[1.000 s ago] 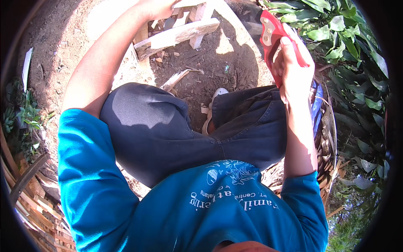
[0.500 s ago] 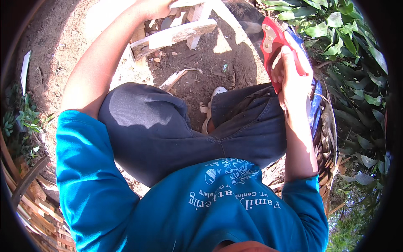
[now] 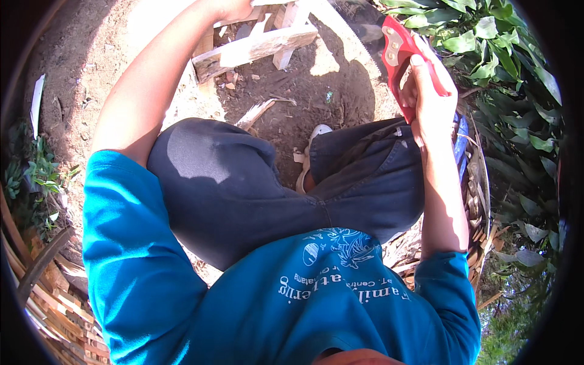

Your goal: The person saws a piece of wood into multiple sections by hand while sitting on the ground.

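Right of the wooden stand (image 3: pixel 282 59), the right hand (image 3: pixel 432 100) is wrapped round the grip of the red-handled saw (image 3: pixel 391 45), whose toothed blade slants up and back toward the stand's far end. Leafy plants (image 3: pixel 520 121) crowd close on the saw's outer side, to the right of the stand. The left hand (image 3: pixel 234 9) is at the stand's far left, well apart from the right one, beside a pale strip of wood (image 3: pixel 267 2). A rough plank (image 3: pixel 255 50) lies slantwise across the stand's near side. On the soil nearer the person than the stand are a split wood splinter (image 3: pixel 258 114) and a pale shoe (image 3: pixel 317 135); a pile of wood strips (image 3: pixel 67 307) fills the area behind and left of the stand. White lettering and a drawing, upside down in view, mark the blue shirt (image 3: pixel 243 304). The top edge cuts off the left hand's fingers, so I cannot tell whether they grip; the blade's tip is also cut off. A blue thing (image 3: pixel 462 143), right of and nearer than the stand, is half hidden by the forearm.
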